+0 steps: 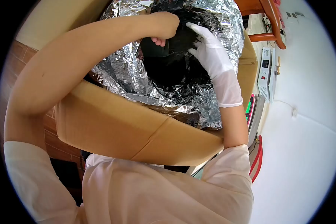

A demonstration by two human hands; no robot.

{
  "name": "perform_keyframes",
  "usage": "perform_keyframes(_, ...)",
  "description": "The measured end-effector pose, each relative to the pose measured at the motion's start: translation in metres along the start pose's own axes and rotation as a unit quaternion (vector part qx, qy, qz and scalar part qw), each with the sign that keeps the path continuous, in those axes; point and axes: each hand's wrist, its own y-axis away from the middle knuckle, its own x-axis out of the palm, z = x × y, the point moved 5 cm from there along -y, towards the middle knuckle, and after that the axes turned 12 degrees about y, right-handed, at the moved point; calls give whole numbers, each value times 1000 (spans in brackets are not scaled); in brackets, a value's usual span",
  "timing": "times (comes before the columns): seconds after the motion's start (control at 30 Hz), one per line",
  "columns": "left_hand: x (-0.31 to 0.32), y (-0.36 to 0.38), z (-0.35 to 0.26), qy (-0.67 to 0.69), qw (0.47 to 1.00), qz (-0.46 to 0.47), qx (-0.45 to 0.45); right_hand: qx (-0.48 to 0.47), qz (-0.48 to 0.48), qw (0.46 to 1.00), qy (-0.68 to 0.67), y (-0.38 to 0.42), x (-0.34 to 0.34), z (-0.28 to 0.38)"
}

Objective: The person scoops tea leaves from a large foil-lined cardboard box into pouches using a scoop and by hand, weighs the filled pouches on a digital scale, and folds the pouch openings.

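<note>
A large cardboard box lined with crinkled silver foil fills the middle of the view. Its inside is dark. My left hand, bare, reaches in from the left over the foil rim, its fingers curled on the top edge of a dark flat packet. My right hand, in a white glove, is inside the box just right of the packet. Its fingers are spread and rest against the dark contents. What lies deeper in the box is hidden in shadow.
A white surface lies to the right. It carries a white device and a scale with a green display. A wooden chair stands at the top right, and a red curved item sits lower right. Brown tiles show at the left.
</note>
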Motion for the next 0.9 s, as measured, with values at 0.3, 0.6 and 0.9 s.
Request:
perform_keyframes(0.3, -27, -4, -2, 83, 990, -108, 22, -75, -143, 936, 312, 12, -29, 1)
perform_keyframes(0.6, -15, 3, 0, -33, 990, -26, -133, -114, -226, 766, 591, -16, -23, -74)
perform_keyframes(0.9, -16, 1, -6, 55, 997, -35, 44, 119, 86, 732, 665, -77, -29, -264)
